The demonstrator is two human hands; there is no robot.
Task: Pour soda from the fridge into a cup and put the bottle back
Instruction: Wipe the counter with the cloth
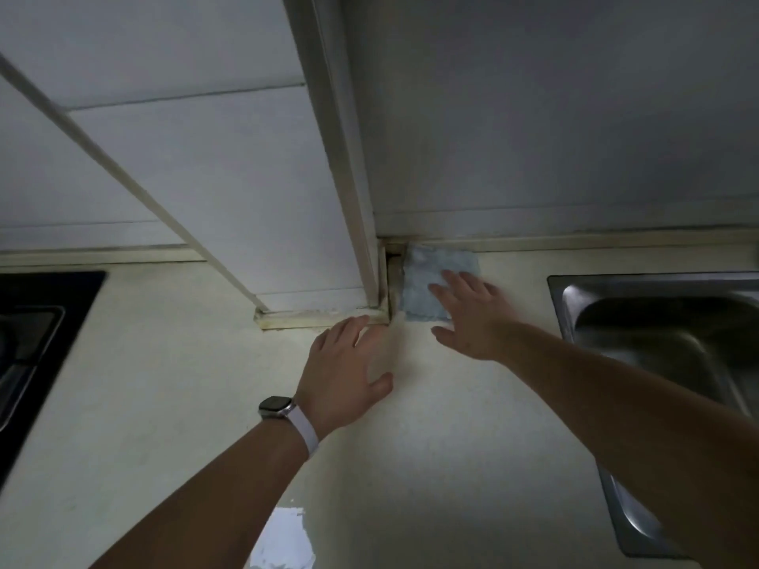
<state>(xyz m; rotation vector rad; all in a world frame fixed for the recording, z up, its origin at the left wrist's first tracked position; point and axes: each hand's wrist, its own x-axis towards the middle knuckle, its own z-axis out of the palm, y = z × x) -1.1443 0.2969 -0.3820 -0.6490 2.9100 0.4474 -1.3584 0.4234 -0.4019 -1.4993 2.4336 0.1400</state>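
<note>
A pale worktop (164,404) runs across the whole kitchen corner, meeting white tiled walls (205,158) that jut out in a boxed column at the middle. Neither soda bottle, cup nor fridge is anywhere in sight, so nothing can be said of which way the bottle points or how it lies to the fingers.

A steel sink (657,342) is set into the worktop at the right, and the black corner of a hob (33,322) shows at the left edge.

Both forearms reach forward over the worktop. The left hand (349,363) is spread flat, palm down, fingers (341,330) straight and released, their tips near the foot of the column, holding nothing. The right hand (472,314) is likewise released with straight fingers, stretched out over a pale blue cloth (419,289) that lies flat in the corner against the wall; whether it touches the cloth I cannot tell.

A shiny wet patch (283,540) sits on the worktop near the front edge. A watch (276,406) on a white strap is on the left wrist.
</note>
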